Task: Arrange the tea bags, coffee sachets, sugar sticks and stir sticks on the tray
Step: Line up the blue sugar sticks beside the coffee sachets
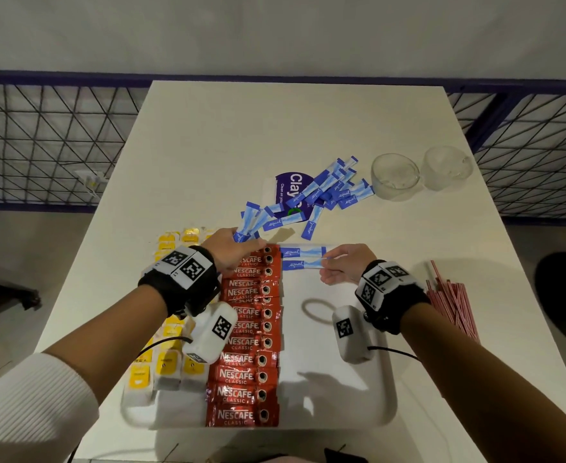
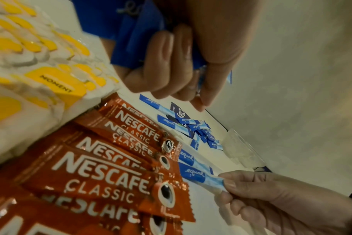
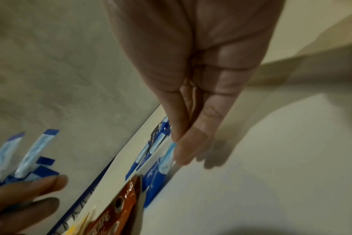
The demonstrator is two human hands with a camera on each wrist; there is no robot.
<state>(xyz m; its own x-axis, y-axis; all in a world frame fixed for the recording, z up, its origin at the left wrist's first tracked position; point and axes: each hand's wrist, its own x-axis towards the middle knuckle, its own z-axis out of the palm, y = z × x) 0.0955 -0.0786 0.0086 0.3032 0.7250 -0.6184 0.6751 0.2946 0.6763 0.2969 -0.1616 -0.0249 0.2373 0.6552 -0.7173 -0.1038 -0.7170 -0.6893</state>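
A white tray (image 1: 387, 389) holds yellow tea bags (image 1: 168, 362) at its left and a column of red coffee sachets (image 1: 248, 342) in the middle. Two blue sugar sticks (image 1: 303, 252) lie at the tray's far end, right of the sachets. My right hand (image 1: 328, 262) pinches the end of the nearer stick (image 2: 203, 176) between thumb and fingertips (image 3: 191, 143). My left hand (image 1: 231, 245), over the top sachets, grips a bunch of blue sugar sticks (image 1: 251, 222). More sugar sticks (image 1: 331, 188) lie loose beyond the tray. Red striped stir sticks (image 1: 452, 302) lie right of the tray.
Two clear glass cups (image 1: 395, 177) stand at the table's far right. A purple printed card (image 1: 291, 195) lies under the loose sugar sticks. A hair tie (image 1: 318, 310) sits on the tray's bare right half. Wire fencing runs behind the table (image 1: 275, 128).
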